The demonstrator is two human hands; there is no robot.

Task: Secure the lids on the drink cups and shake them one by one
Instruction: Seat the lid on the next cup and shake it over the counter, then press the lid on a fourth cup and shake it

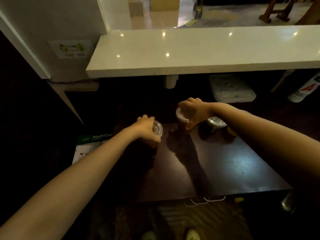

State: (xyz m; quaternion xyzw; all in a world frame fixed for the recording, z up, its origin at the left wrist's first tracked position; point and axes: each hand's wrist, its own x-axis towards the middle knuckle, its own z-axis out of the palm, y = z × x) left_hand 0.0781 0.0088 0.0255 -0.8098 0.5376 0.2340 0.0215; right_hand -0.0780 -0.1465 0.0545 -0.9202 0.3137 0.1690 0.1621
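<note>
Drink cups (181, 126), three in a row with clear lids (216, 121), are sitting at the far end of the dark wooden bench (225, 167), below a white counter (190, 52). My left hand (147, 127) is curling over the left cup (158, 130), gripping its top. My right hand (195, 111) is gripping the middle cup (181, 118) by its lid rim. The right cup (210, 131) is standing just beside my right wrist.

left cup (158, 129), middle cup (181, 115), right cup (216, 121) abreast, table (225, 161) beneath, counter (190, 52) behind
</note>
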